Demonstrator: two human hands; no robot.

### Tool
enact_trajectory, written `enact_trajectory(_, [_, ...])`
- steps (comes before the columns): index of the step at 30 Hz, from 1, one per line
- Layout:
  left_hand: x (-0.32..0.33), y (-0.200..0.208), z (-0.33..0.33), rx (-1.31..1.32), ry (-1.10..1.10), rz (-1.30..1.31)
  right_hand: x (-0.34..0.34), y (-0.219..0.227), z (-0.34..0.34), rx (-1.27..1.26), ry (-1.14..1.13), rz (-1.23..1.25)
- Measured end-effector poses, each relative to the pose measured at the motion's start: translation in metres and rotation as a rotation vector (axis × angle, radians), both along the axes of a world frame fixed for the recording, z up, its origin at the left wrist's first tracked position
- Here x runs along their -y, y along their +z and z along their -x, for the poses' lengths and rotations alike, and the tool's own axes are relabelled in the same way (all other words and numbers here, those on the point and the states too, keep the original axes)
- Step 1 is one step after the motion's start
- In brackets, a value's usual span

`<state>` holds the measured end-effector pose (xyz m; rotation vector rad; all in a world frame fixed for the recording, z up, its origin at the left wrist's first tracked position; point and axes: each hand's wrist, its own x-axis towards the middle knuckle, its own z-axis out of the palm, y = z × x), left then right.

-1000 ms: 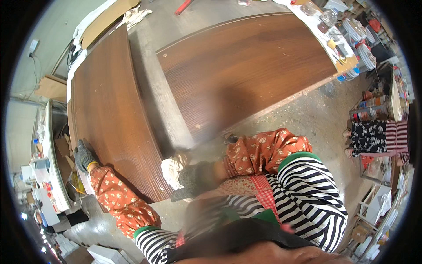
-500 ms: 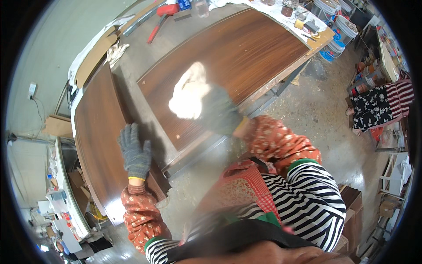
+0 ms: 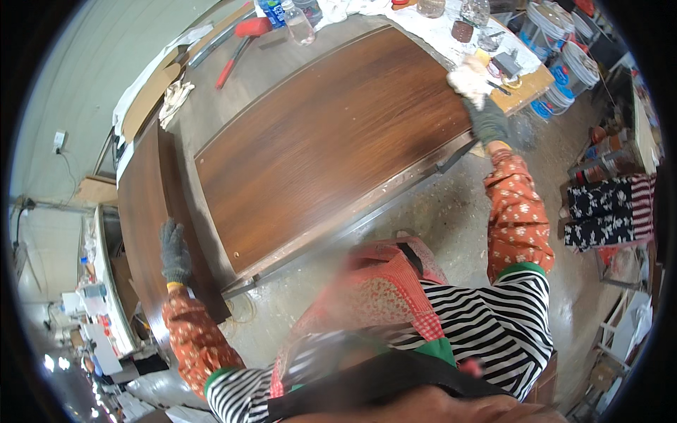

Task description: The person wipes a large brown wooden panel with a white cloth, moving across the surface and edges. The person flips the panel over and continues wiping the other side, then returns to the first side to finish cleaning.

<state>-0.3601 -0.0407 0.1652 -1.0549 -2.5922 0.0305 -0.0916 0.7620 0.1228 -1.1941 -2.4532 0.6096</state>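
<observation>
On the far-off grey worktable (image 3: 233, 106) I watch a broad, dark-brown wood-grain panel (image 3: 331, 148), with a narrower dark-brown wood-grain panel (image 3: 144, 204) at its left. Over the narrower one lies the left hand in a grey knit glove (image 3: 175, 252), fingers straightened and released. Past the broad panel's right edge, the right hand in a grey knit glove (image 3: 486, 121) grasps a crumpled white cloth (image 3: 470, 79), bunched against its fingers; whether cloth touches panel I cannot tell.
</observation>
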Motion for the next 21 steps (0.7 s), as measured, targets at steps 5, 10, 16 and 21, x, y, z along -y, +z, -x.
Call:
enact_trajectory(5, [-0.017, 0.005, 0.007, -0.046, 0.239, 0.247, -0.049, 0.024, -0.011, -0.308, -0.055, -0.063])
enact_trajectory(10, [-0.202, 0.029, -0.027, 0.127, 0.476, -0.514, 0.011, 0.069, 0.017, -0.466, 0.349, -0.149])
enact_trajectory(16, [-0.476, 0.008, -0.142, 0.364, -0.146, -0.592, 0.104, 0.064, 0.052, -0.348, 1.090, -0.336])
enact_trajectory(21, [-0.554, -0.024, -0.171, 0.330, -0.053, -0.170, 0.048, 0.035, 0.041, -0.265, 1.131, 0.214])
